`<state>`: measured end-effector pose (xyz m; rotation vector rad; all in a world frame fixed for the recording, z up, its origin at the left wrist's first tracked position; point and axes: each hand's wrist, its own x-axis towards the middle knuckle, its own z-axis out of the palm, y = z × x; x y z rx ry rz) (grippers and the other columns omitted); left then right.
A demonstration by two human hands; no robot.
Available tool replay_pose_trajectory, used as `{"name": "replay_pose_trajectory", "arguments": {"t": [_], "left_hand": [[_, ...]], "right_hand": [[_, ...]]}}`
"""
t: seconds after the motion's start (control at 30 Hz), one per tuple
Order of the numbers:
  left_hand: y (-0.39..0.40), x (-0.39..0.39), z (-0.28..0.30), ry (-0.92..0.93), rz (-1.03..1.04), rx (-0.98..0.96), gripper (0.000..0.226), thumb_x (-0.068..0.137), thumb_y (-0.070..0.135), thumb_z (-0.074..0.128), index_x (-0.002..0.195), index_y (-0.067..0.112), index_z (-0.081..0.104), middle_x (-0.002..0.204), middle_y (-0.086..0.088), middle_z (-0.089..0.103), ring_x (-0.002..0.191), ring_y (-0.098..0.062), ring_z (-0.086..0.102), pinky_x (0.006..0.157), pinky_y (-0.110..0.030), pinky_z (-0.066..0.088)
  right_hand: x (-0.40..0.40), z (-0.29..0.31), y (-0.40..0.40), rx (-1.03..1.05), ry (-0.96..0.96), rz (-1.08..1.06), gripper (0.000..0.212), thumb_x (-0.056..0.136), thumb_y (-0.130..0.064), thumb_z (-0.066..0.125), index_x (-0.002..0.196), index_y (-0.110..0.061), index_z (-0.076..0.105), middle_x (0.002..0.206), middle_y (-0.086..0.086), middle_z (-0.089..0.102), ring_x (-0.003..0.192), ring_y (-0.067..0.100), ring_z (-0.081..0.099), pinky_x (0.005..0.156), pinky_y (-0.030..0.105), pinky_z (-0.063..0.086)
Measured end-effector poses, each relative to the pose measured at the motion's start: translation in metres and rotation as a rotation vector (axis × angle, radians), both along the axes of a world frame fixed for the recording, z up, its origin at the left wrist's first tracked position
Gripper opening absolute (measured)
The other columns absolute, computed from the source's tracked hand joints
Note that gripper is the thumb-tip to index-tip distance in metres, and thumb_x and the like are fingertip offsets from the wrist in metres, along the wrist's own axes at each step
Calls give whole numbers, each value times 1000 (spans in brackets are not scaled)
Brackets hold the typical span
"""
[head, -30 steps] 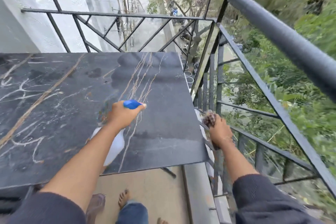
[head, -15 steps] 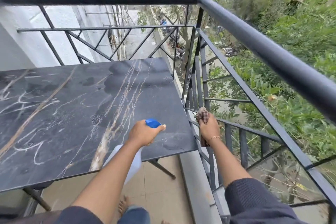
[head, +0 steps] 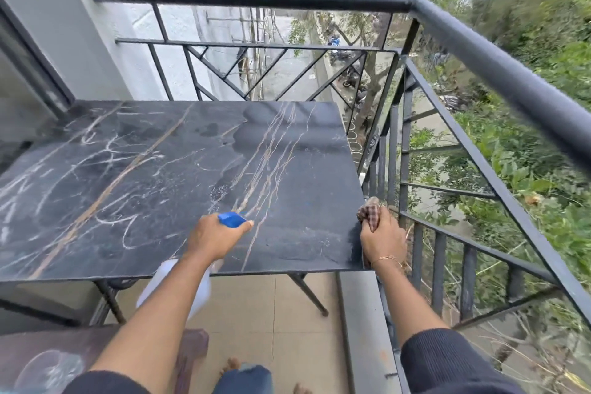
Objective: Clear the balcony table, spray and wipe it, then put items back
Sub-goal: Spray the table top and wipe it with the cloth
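Spray step in hand, judging by the bare marble tabletop [head: 134, 176] and a patch of fine droplets [head: 219, 192] near its middle right. Items already cleared off; none visible on the slab.

Left hand [head: 212, 238] wraps the neck of a spray bottle [head: 179, 288], fingers curled round the blue trigger head [head: 232, 220], nozzle aimed out over the tabletop. Bottle body white, hanging below the near table edge, partly hidden by the forearm. Fill level cannot be read: the body is opaque and blurred.

Right hand [head: 382, 238] clenches a bunched checked cloth [head: 367, 214] just past the tabletop's right edge, close to the black railing [head: 447, 41]. Cloth not touching the slab, as far as can be told.

Most of the surface looks dry, so more sprays toward the left and far side seem due; then the cloth must come onto the slab for broad wiping passes. Bare feet [head: 232, 365] on the tiled floor [head: 256, 313] below
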<state>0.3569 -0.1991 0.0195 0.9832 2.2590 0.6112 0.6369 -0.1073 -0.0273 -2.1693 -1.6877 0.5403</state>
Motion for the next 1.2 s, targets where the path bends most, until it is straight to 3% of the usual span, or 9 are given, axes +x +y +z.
{"name": "replay_pose_trajectory", "arguments": {"t": [0.07,0.27,0.43,0.57,0.67,0.8,0.97,1.13,1.2], "left_hand": [[-5,-14,1,13,50,-9,42,75,54,68,84,13,64,87,-13,67,80,-34,67,75,-36,53],[-5,-51,-2,-36,138,5,49,72,56,69,98,14,70,90,-18,70,83,-34,68,82,-42,57],[-3,-70,2,-164,172,71,31,74,48,72,88,19,72,62,-8,65,40,-18,53,53,-27,48],[-1,-80,3,-208,146,121,27,77,44,71,86,19,73,60,-3,59,27,-5,46,42,-22,40],[-4,-90,2,-201,109,151,23,79,44,70,83,22,75,59,-3,61,29,-5,46,44,-22,43],[-5,-99,0,-193,122,209,18,76,47,69,77,30,75,56,-4,62,36,-15,50,61,-31,51],[7,-97,0,-104,76,198,27,76,54,65,85,31,75,86,-16,70,82,-38,66,85,-41,54],[21,-79,4,-173,91,194,39,74,53,69,85,16,73,59,-8,64,52,-28,58,73,-37,54],[26,-71,5,-173,69,203,37,74,54,68,82,19,73,57,-5,63,56,-28,64,72,-35,54]], "right_hand": [[-3,-6,-2,-28,-78,17,55,89,-33,47,141,-20,33,142,11,42,123,36,42,99,45,38],[-12,-33,-8,-179,-233,-44,63,91,-46,39,147,-31,16,151,11,28,135,33,28,106,48,31],[-56,-38,-13,-190,-295,-69,66,92,-47,36,149,-24,12,157,17,12,143,38,9,114,54,13],[-116,-39,-15,-114,-279,50,66,92,-44,37,149,-21,11,157,18,10,144,37,8,114,55,9],[-173,-41,-18,-80,-268,232,68,93,-41,36,150,-21,4,157,18,7,145,37,5,115,54,6],[-237,-40,-32,-51,-243,520,67,94,-39,34,150,-23,2,158,17,1,145,35,-2,116,52,0],[-244,-46,-68,-6,-197,751,64,92,-37,38,149,-27,12,158,14,8,146,31,3,117,48,0],[-161,-50,-66,45,-207,544,63,88,-38,43,147,-32,21,157,8,18,145,26,12,117,42,8],[-112,-46,-53,31,-249,359,64,88,-38,45,147,-32,20,156,7,19,144,27,14,115,44,12]]}}
